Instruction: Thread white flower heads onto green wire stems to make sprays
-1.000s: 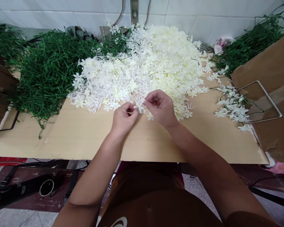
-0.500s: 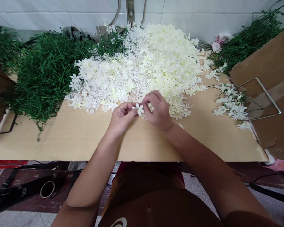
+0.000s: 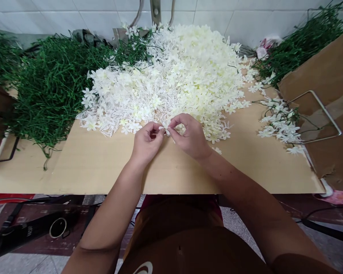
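Between my two hands, just above the front edge of the blossom heap, is a small white artificial flower (image 3: pixel 165 128). My left hand (image 3: pixel 148 140) pinches it from the left with thumb and forefinger. From the right, the thumb and forefinger of my right hand (image 3: pixel 189 136) meet at the same flower, pinching at its edge; exactly which part they grip is too small to tell. Behind the hands spreads a large heap of white and pale yellow artificial flowers (image 3: pixel 200 72), with many thin white stalks among them.
A pile of green plastic stems (image 3: pixel 54 87) lies at left, and more green stems (image 3: pixel 305 45) at the back right. A bunch of finished-looking white flowers (image 3: pixel 282 121) lies by a cardboard box (image 3: pixel 322 114) with a metal wire handle (image 3: pixel 326 116). Underneath is the cardboard-covered tabletop (image 3: pixel 97 163).
The flower has turned from facing me to a more tilted, edge-on position. My right thumb and forefinger have shifted slightly left and down, closing in on it.
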